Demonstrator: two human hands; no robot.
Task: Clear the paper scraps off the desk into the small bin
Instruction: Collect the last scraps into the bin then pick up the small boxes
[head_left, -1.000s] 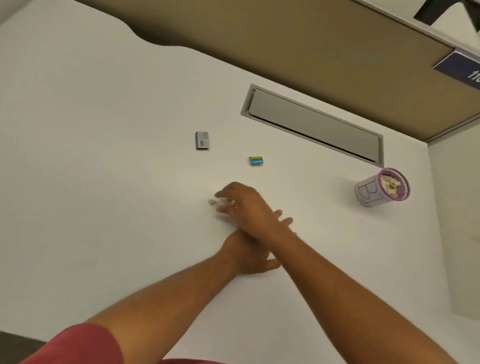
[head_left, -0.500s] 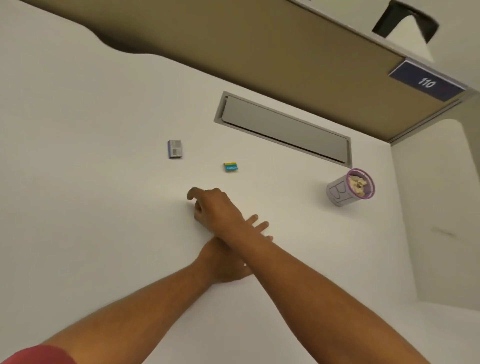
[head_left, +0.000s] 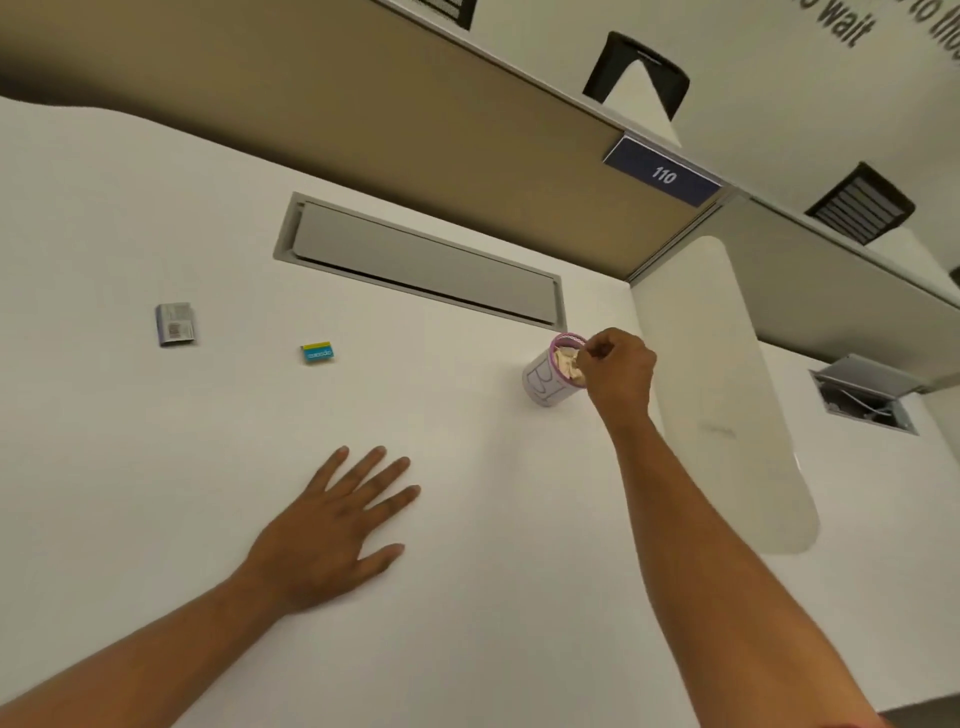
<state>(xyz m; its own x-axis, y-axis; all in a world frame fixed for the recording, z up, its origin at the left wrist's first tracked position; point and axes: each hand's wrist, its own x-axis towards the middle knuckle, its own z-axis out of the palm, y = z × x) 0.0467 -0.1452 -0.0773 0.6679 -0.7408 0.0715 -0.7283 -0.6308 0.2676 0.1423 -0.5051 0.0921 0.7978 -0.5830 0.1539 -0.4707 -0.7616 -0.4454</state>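
The small bin (head_left: 540, 382) is a white cup with a purple rim and "BIN" written on it, standing at the right of the white desk (head_left: 156, 493). Crumpled paper scraps (head_left: 566, 361) fill it. My right hand (head_left: 618, 371) hovers right over the bin's mouth, fingers pinched together; a tiny scrap may sit between the fingertips, but it is too small to make out. My left hand (head_left: 332, 535) lies flat on the desk, palm down, fingers spread, holding nothing.
A small grey printed packet (head_left: 175, 324) and a blue-and-yellow eraser (head_left: 317, 352) lie on the desk to the left. A grey cable-tray flap (head_left: 421, 265) is set into the desktop behind them. A white divider (head_left: 717, 395) rises just right of the bin.
My right hand closed on a small white scrap near mid-desk, then swung right to the bin's mouth. My left hand stayed flat on the desk, now uncovered.
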